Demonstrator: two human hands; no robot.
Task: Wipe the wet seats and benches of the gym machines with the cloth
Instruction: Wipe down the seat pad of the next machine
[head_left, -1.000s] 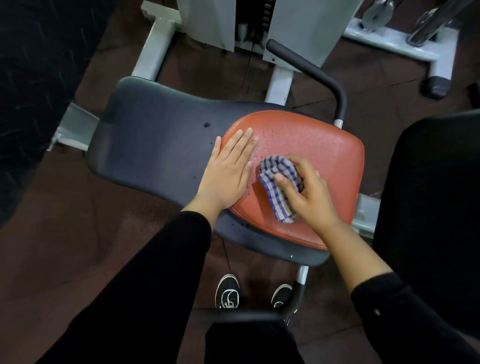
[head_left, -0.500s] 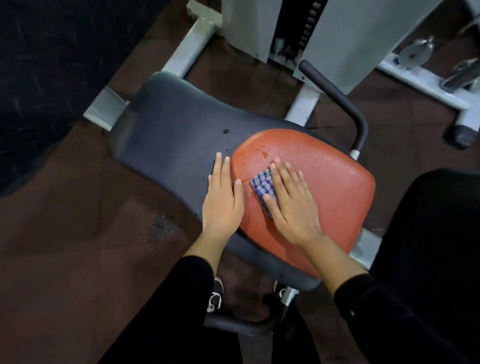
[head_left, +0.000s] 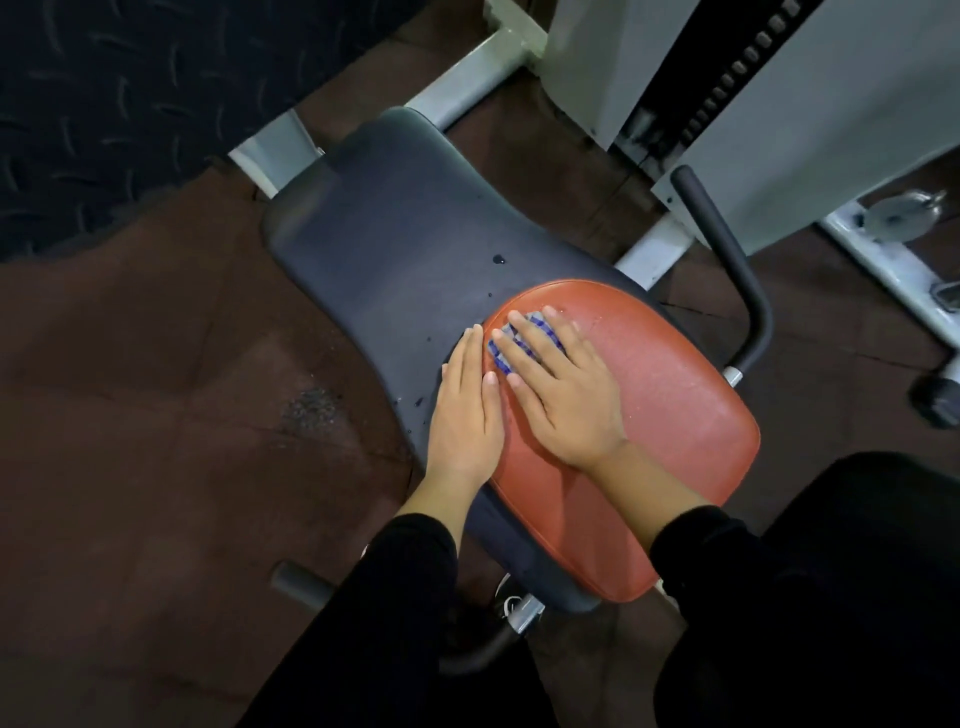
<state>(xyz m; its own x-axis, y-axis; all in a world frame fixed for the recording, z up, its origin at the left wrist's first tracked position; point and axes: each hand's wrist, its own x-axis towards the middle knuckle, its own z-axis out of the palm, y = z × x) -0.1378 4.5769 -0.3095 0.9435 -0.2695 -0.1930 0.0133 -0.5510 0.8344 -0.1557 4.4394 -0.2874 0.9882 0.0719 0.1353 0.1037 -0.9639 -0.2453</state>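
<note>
Fingers of your right hand (head_left: 563, 395) press flat on the checked cloth (head_left: 519, 340) atop the red seat (head_left: 675, 415); your left hand (head_left: 467, 410) rests open, grasping nothing.

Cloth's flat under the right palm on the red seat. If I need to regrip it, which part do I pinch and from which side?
Pinch the checked cloth at its exposed far-left edge, beyond the right hand fingertips, coming from above the red seat. Only that edge shows; the rest lies flat under the fingers. The left hand blocks a side approach.
</note>
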